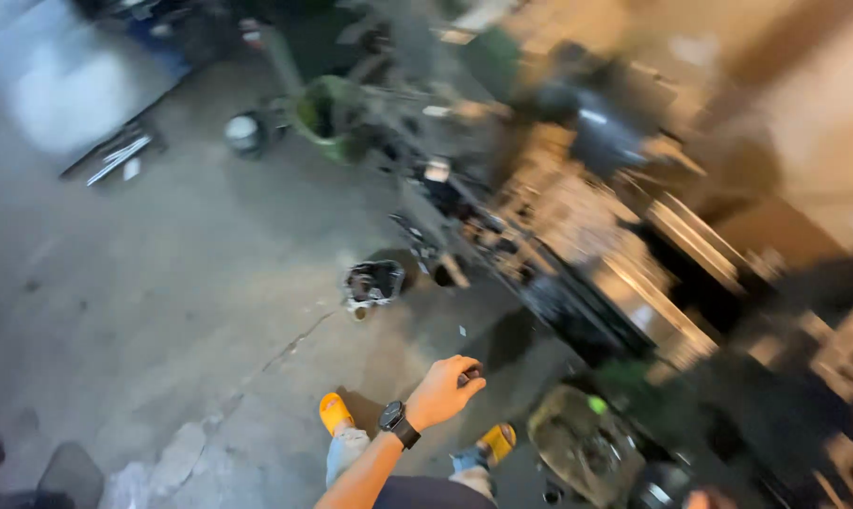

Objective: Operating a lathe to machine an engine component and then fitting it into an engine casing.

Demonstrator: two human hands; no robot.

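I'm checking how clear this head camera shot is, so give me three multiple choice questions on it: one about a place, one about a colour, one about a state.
1. Where is the watch?
A. on the wrist of the extended arm
B. on the floor
C. on the workbench

2. What colour are the person's shoes?
A. white
B. yellow-orange
C. black

3. How is the visible hand?
A. spread flat
B. fingers curled about a small dark thing
C. pressed to the floor

Answers:
1 A: the watch sits on the wrist just behind the hand.
2 B: both shoes on the concrete floor are yellow-orange.
3 B: the fingers curl round a small dark thing; what it is cannot be told, nor which hand this is.
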